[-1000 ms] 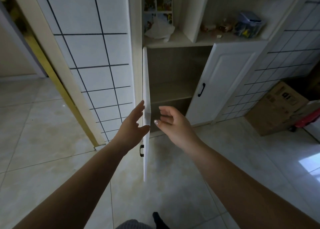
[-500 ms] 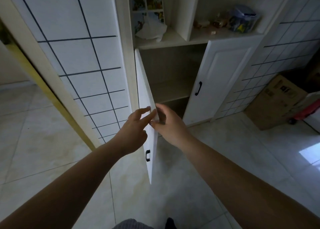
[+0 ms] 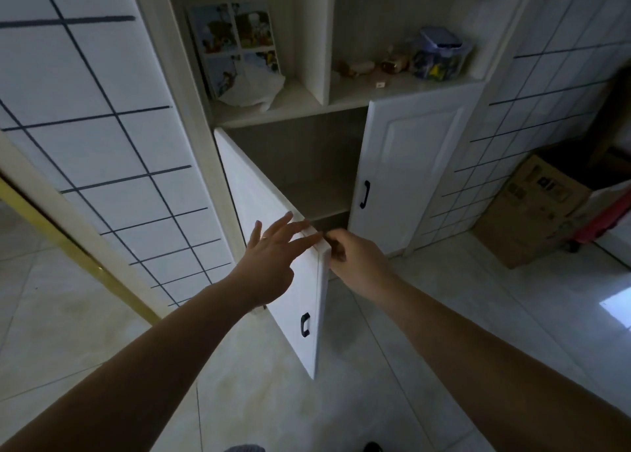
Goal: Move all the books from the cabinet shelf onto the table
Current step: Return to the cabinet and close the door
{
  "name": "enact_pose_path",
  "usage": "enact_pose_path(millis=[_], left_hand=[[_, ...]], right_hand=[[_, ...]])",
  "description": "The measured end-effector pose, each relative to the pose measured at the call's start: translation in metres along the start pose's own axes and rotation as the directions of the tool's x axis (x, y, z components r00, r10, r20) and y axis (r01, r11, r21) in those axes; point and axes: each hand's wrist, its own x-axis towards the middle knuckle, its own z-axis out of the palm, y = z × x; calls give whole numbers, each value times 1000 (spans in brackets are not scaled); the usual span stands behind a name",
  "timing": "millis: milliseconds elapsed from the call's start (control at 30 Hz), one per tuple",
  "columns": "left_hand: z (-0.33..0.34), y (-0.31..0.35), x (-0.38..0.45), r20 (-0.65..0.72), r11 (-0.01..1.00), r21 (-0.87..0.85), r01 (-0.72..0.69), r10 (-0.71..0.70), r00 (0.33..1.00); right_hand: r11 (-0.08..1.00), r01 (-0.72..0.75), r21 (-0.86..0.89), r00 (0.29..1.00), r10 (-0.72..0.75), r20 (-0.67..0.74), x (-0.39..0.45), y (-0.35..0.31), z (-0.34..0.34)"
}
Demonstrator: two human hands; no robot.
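Observation:
A picture book [image 3: 235,41] with cartoon panels leans upright in the open upper-left compartment of the white cabinet. Below it, the left cabinet door [image 3: 252,192] stands partly open on its left-side hinge. My left hand [image 3: 269,260] lies on the door's front face with straight fingers. My right hand [image 3: 358,260] grips the door's free edge, its fingers curled round it. The inner shelf [image 3: 314,195] behind the door looks bare and dark. No table is in view.
The right cabinet door [image 3: 406,168] is closed. A crumpled white bag [image 3: 252,86] lies in front of the book. A lidded plastic container [image 3: 440,53] and small trinkets sit in the upper-right compartment. A cardboard box [image 3: 532,209] stands on the tiled floor at right.
The left door was edge-on to me and has swung to the right, showing more of its front. My right hand closed round its edge. My view moved nearer the cabinet.

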Motion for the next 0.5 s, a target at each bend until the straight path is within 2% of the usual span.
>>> enact_pose_path(millis=[167,300,500], left_hand=[[8,35,47,-25,999,25,48,-47,999],[13,59,79,-54,995,55,87,-85,995],[11,79,121,-97,975,161,151,-136,986]], right_hand=[[1000,-8,0,1000,8,14,22,36,-35],[999,27,17,997,-25,-69,46,56,-58],[974,116,-194,991,-126,-39,85,84,-97]])
